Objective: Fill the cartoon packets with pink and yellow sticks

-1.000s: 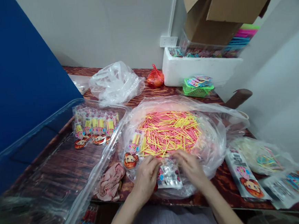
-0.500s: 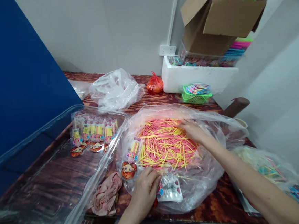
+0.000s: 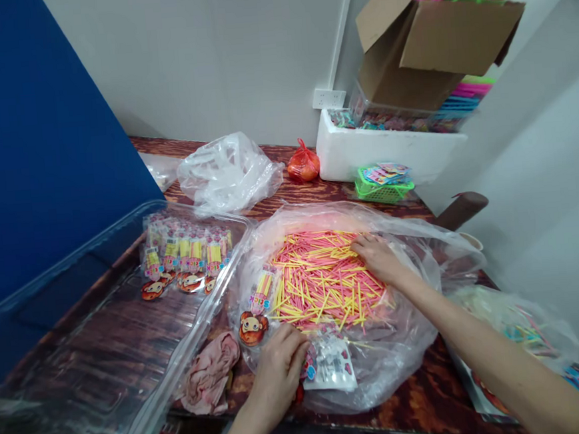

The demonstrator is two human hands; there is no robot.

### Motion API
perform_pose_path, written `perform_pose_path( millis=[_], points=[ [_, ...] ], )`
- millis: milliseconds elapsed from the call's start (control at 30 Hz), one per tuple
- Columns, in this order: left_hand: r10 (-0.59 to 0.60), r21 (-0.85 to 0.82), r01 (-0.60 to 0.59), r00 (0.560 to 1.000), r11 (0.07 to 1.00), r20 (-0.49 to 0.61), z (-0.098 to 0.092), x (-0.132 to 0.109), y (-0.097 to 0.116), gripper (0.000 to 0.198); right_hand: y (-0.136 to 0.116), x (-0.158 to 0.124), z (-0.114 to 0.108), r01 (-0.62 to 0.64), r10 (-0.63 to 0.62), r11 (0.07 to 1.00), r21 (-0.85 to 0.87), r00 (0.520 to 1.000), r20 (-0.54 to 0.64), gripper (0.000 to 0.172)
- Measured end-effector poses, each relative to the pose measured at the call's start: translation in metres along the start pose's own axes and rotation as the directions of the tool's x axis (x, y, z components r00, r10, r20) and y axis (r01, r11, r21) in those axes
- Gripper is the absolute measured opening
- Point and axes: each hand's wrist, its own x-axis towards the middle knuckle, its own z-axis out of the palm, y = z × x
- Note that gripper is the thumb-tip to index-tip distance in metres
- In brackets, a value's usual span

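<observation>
A heap of thin pink and yellow sticks (image 3: 324, 274) lies in a spread clear plastic bag (image 3: 382, 370). At the heap's right edge, my right hand (image 3: 377, 257) has its fingers bent down among the sticks, closed on some of them; the fingertips are partly hidden. My left hand (image 3: 281, 365) is closed at the left edge of a small printed packet (image 3: 334, 364), in front of the heap. A filled stick packet (image 3: 262, 291) with a cartoon-head tag (image 3: 253, 327) lies to the left of the heap.
At left, a clear plastic bin (image 3: 198, 331) holds several filled packets (image 3: 192, 251). A pink cloth (image 3: 212, 373) lies beside it. Behind are a white plastic bag (image 3: 230, 171), a red bag (image 3: 303, 162), a green basket (image 3: 382, 188) and a foam box (image 3: 389, 149) under a carton (image 3: 456, 37).
The whole view has shifted slightly, so things sit a little farther right. Both hands keep nearly the same places at the packet and the heap.
</observation>
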Motion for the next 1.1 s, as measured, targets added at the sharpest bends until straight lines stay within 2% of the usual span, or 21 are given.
perform_pose_path(
  millis=[167, 367, 500, 733, 867, 967, 1033, 1100],
  points=[
    [0.006, -0.01, -0.007, 1.0, 1.0, -0.019, -0.003, -0.002, -0.001, 0.024, 0.003, -0.003, -0.005, -0.024, 0.025, 0.998, 0.063, 0.999, -0.02, 0.027],
    [0.004, 0.005, -0.004, 1.0, 1.0, -0.011, 0.003, -0.003, -0.007, 0.024, 0.013, -0.011, -0.015, -0.014, 0.016, 0.987, 0.157, 1.0, -0.013, 0.023],
    [0.004, -0.006, -0.004, 1.0, 1.0, -0.008, 0.003, -0.003, -0.005, 0.023, 0.017, -0.016, -0.02, -0.056, 0.059, 0.967, 0.247, 0.998, -0.008, 0.022],
    [0.016, -0.005, -0.016, 1.0, 1.0, -0.003, 0.002, -0.003, -0.002, 0.023, 0.016, -0.016, -0.021, -0.164, 0.203, 0.874, 0.457, 0.978, -0.039, 0.021],
    [0.024, -0.019, -0.024, 1.0, 1.0, -0.005, 0.001, -0.002, -0.002, 0.024, 0.002, -0.019, -0.035, -0.185, 0.261, 0.788, 0.587, 0.964, -0.047, 0.026],
    [0.017, -0.027, -0.017, 1.0, 0.999, -0.014, 0.0, -0.001, 0.0, 0.025, -0.031, -0.036, -0.054, -0.156, 0.274, 0.677, 0.72, 0.961, -0.049, 0.032],
    [0.004, -0.03, -0.005, 1.0, 1.0, -0.029, -0.002, -0.001, 0.0, 0.025, -0.065, -0.053, -0.062, -0.119, 0.307, 0.373, 0.92, 0.952, -0.002, 0.031],
    [-0.012, -0.037, 0.011, 0.999, 0.999, -0.049, -0.003, 0.0, 0.001, 0.025, -0.102, -0.071, -0.059, -0.145, 0.32, 0.178, 0.973, 0.944, 0.082, 0.029]
  ],
)
